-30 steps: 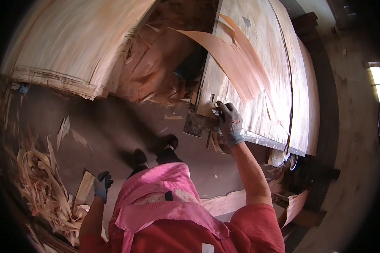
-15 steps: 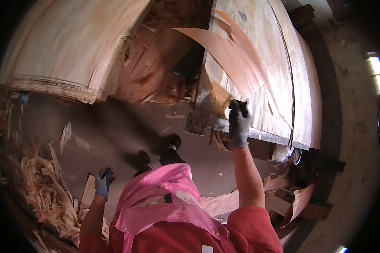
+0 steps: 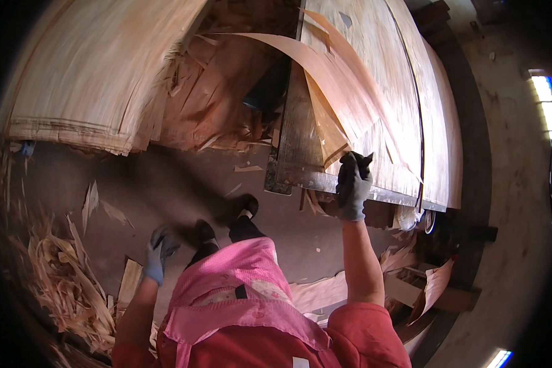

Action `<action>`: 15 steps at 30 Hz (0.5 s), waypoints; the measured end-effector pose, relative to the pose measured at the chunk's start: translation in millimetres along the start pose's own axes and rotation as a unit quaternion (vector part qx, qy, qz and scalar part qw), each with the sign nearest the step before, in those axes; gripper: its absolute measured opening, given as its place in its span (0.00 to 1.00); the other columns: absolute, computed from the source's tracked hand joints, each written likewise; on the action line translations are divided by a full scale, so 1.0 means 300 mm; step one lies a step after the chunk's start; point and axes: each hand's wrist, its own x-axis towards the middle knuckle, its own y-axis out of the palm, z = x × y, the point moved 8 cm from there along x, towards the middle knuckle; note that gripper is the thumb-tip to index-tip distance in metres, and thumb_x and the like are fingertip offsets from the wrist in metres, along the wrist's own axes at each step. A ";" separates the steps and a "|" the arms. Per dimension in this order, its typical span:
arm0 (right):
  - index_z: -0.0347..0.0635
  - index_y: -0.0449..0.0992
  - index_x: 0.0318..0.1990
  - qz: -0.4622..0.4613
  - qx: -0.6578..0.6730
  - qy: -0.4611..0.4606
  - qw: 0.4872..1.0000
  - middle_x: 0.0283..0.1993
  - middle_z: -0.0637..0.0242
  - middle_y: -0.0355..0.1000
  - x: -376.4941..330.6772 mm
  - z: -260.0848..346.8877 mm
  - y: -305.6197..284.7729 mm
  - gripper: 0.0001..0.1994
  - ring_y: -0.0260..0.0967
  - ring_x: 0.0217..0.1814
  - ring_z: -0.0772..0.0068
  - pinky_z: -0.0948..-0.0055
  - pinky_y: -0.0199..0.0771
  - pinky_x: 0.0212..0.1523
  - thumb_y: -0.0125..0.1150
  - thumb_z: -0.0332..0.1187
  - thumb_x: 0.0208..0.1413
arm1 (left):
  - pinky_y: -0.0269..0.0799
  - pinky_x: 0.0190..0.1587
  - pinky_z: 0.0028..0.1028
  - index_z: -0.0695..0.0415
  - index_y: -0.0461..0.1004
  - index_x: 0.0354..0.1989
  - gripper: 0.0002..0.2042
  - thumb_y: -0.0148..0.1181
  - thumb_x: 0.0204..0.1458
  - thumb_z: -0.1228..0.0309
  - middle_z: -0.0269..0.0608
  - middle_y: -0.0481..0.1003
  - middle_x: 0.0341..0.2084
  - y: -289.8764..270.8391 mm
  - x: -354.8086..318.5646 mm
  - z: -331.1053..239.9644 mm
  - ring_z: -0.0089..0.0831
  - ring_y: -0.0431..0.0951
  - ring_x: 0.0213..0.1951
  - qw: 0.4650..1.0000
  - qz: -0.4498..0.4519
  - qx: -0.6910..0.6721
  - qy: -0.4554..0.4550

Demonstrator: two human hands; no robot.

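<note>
My right hand, in a grey glove with dark fingertips, is closed on the near end of a torn veneer sheet. The thin, pinkish-tan sheet arches up and away over a pale veneer stack, its far end tapering to the left across the gap. A yellowish fold of veneer hangs beneath it, beside my fingers. My left hand, gloved the same way, hangs at my left side over the floor, holding nothing. Its fingers are loosely bent and apart, a little blurred.
Another veneer stack stands at the far left. Reddish veneer scraps fill the space between the stacks. Shredded offcuts are heaped at lower left, and more scraps lie at lower right. A wall runs along the right.
My right hand has come slightly nearer and to the right, drawing the veneer sheet with it; more of the yellowish fold shows. My left hand has risen slightly and its fingers have loosened.
</note>
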 end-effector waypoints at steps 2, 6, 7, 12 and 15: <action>0.40 0.78 0.37 0.030 -0.002 -0.087 0.996 0.29 0.72 0.72 -0.015 0.027 0.047 0.02 0.66 0.27 0.83 0.81 0.63 0.27 0.64 0.25 0.57 | 0.76 0.35 0.25 0.53 0.66 0.62 0.21 0.56 0.60 0.72 0.44 0.76 0.49 0.299 0.029 -0.184 0.31 0.81 0.42 0.994 0.102 -0.013 0.032; 0.40 0.80 0.38 0.074 -0.369 -0.299 0.877 0.36 0.60 0.74 -0.099 0.143 0.166 0.08 0.75 0.36 0.64 0.71 0.73 0.38 0.63 0.22 0.50 | 0.77 0.46 0.28 0.59 0.67 0.61 0.20 0.56 0.62 0.68 0.42 0.75 0.50 0.872 0.026 -0.466 0.31 0.79 0.47 0.956 0.289 -0.050 0.021; 0.40 0.80 0.38 0.090 -0.389 -0.325 0.857 0.35 0.60 0.74 -0.120 0.169 0.192 0.09 0.75 0.36 0.62 0.71 0.73 0.37 0.63 0.21 0.48 | 0.76 0.49 0.27 0.60 0.68 0.60 0.19 0.56 0.62 0.67 0.41 0.75 0.49 1.004 0.023 -0.517 0.31 0.79 0.48 0.941 0.331 -0.064 0.008; 0.45 0.79 0.37 0.165 -0.449 -0.390 0.787 0.35 0.62 0.73 -0.134 0.190 0.284 0.13 0.75 0.34 0.58 0.65 0.75 0.32 0.64 0.23 0.40 | 0.70 0.59 0.32 0.60 0.67 0.61 0.19 0.51 0.63 0.68 0.43 0.71 0.56 1.341 0.180 -0.613 0.36 0.73 0.56 0.895 0.344 0.144 0.247; 0.46 0.79 0.39 0.207 -0.455 -0.403 0.767 0.36 0.64 0.72 -0.112 0.149 0.284 0.14 0.73 0.34 0.59 0.64 0.74 0.32 0.65 0.27 0.39 | 0.69 0.59 0.29 0.62 0.70 0.58 0.16 0.49 0.63 0.71 0.42 0.74 0.52 1.439 0.233 -0.613 0.31 0.73 0.55 0.887 0.317 0.226 0.247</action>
